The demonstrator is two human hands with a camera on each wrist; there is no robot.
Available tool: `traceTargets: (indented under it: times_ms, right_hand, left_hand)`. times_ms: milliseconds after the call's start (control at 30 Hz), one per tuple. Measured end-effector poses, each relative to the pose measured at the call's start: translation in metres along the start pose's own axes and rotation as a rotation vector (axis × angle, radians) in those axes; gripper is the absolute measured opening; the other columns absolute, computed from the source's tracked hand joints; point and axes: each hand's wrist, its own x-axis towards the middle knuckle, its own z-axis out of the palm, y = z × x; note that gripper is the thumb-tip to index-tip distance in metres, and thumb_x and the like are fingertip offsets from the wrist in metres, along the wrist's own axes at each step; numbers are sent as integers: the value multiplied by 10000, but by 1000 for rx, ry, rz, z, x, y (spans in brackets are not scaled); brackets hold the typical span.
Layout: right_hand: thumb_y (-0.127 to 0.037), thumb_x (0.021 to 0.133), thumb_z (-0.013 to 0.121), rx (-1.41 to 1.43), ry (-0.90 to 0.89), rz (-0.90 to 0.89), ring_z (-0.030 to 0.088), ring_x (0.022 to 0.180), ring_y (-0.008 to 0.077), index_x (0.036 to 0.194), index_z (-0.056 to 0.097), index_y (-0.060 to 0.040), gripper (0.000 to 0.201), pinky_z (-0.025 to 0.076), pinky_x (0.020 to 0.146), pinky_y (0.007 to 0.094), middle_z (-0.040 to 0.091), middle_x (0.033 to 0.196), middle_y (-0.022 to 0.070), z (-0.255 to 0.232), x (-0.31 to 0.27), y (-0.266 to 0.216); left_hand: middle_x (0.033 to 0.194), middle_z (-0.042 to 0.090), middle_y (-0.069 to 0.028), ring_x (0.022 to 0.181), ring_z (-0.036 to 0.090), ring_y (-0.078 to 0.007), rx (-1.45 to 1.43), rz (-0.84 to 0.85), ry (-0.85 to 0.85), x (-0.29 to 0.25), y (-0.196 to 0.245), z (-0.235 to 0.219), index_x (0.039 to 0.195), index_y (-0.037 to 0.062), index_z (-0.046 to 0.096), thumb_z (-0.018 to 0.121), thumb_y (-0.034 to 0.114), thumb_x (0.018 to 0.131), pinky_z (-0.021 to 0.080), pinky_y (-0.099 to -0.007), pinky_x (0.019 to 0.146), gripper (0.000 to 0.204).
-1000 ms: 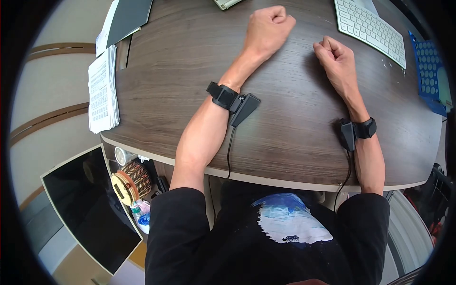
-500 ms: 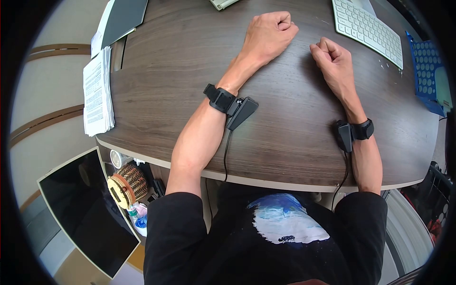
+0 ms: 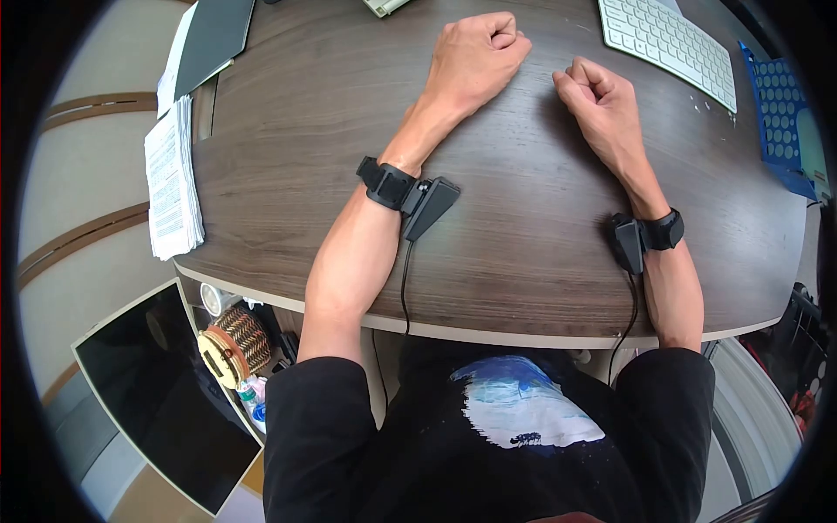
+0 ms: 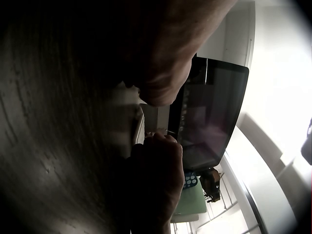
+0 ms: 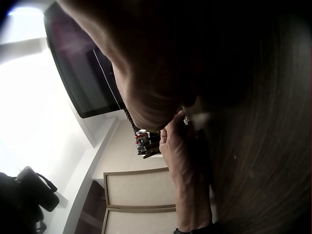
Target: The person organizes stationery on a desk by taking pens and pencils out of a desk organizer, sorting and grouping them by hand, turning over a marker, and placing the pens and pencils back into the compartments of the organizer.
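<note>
Both hands are curled into fists over the dark wood-grain desk [image 3: 523, 235]. My left hand [image 3: 475, 65] is near the far side, its thumb folded against the fingers. To its right and slightly closer to the body is my right hand [image 3: 603, 112], thumb tucked over curled fingers. A small gap of bare desk separates the two fists, and nothing shows in either. The left wrist view has the left fist [image 4: 165, 80] in shadow above the right fist [image 4: 158, 173]. In the right wrist view, the right fist [image 5: 144, 92] overlaps part of the left one [image 5: 178, 146].
A white keyboard [image 3: 671, 48] lies at the far right, beside a blue perforated holder [image 3: 779, 113]. Stacked papers [image 3: 173, 183] and a dark folder [image 3: 215, 44] line the left edge. Each wrist carries a strapped camera with a cable. A monitor [image 4: 209, 112] stands behind the desk.
The head view has shifted slightly, so the desk and both hands appear a little further left. The two fists stay curled and about as far apart as before.
</note>
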Motion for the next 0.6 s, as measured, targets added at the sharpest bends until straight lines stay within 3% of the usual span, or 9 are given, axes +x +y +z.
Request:
traceTargets:
  times_ms: [67, 133, 267, 333, 467, 533, 600]
  right_hand:
    - [-217, 1011, 705, 5, 6, 9, 303, 671, 68, 724, 343, -105, 475, 284, 595, 294, 309, 684, -66, 1, -2, -3]
    - [-217, 1011, 705, 7, 13, 12, 303, 670, 67, 723, 343, -105, 476, 282, 593, 294, 308, 683, -67, 1, 0, -5]
    - [-223, 1015, 707, 21, 9, -4, 302, 667, 65, 723, 343, -104, 482, 280, 589, 293, 306, 679, -69, 1, 1, -1]
    - [-225, 1016, 707, 14, 5, 7, 303, 667, 65, 725, 342, -103, 482, 282, 589, 292, 307, 679, -70, 2, -2, -1]
    - [-225, 1019, 705, 0, 14, -19, 307, 668, 64, 727, 343, -101, 481, 284, 590, 288, 309, 679, -68, 1, 1, -2]
    - [-225, 1019, 704, -4, 10, -14, 308, 670, 63, 727, 343, -100, 480, 285, 591, 287, 310, 679, -68, 1, 0, -1]
    - [-227, 1019, 704, -6, 5, -11, 311, 674, 65, 726, 346, -99, 480, 289, 597, 287, 313, 682, -65, 1, -1, -2]
  left_hand:
    - [561, 363, -91, 550, 345, -197, -15, 29, 7, 1, 1, 0, 680, 51, 393, 680, 171, 898, 367, -395, 545, 379]
    - [618, 307, -2, 614, 324, -113, 25, -20, -15, 1, 3, -1, 718, 76, 320, 700, 212, 966, 333, -350, 565, 474]
    - [620, 304, -4, 616, 321, -114, 33, -17, -15, 1, 1, 0, 718, 76, 321, 698, 209, 969, 333, -349, 564, 471]
    - [562, 358, -84, 553, 342, -189, 2, 17, -10, 1, -2, 0, 679, 53, 387, 685, 176, 900, 362, -395, 544, 391]
    - [563, 347, -80, 556, 329, -190, 15, 1, 5, 4, 1, 0, 681, 53, 380, 692, 178, 904, 358, -397, 544, 403]
    - [622, 301, 7, 616, 313, -109, 42, -13, -21, 2, 0, 0, 719, 80, 311, 695, 202, 977, 326, -341, 563, 478]
    - [594, 321, -36, 589, 317, -149, 28, 1, -14, 1, -2, 1, 703, 65, 343, 695, 191, 940, 341, -370, 555, 442]
